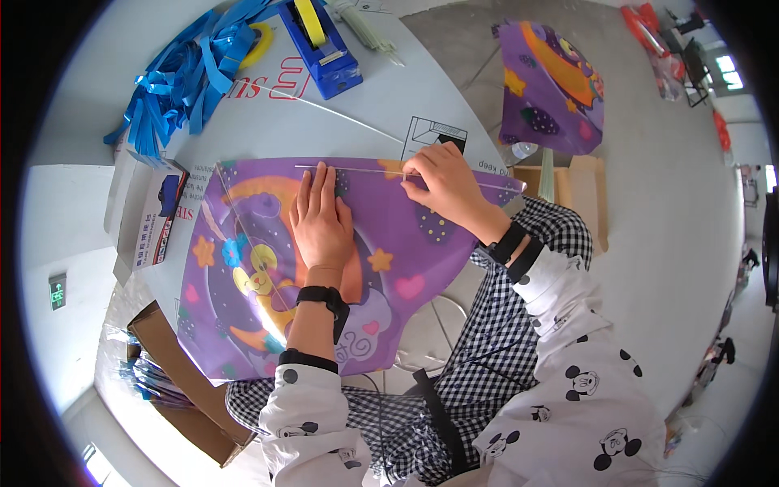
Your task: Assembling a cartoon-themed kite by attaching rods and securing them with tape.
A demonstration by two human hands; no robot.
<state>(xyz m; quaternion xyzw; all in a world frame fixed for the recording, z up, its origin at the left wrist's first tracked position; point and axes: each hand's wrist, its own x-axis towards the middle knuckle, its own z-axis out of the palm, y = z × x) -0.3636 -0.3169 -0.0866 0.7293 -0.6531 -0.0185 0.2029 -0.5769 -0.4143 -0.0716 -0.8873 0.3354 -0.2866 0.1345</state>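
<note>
Over the checked trousers (507,304) and the tabletop (243,134) spreads a purple cartoon-printed sheet (381,223). The left hand (322,223) lies flat on it, fingers extended, gripping nothing; the right hand (445,183) pinches a thin white rod (365,170) along the far edge. Placing the rod seems under way, with no fastening visible yet. Beyond lie a loose rod (341,110) and a blue tape dispenser (337,71); farther right is a similar purple sheet (552,89).

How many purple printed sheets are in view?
2. The first sheet lies beneath the left hand and right hand; the second sheet is at the picture's upper right. Others may be hidden.
</note>
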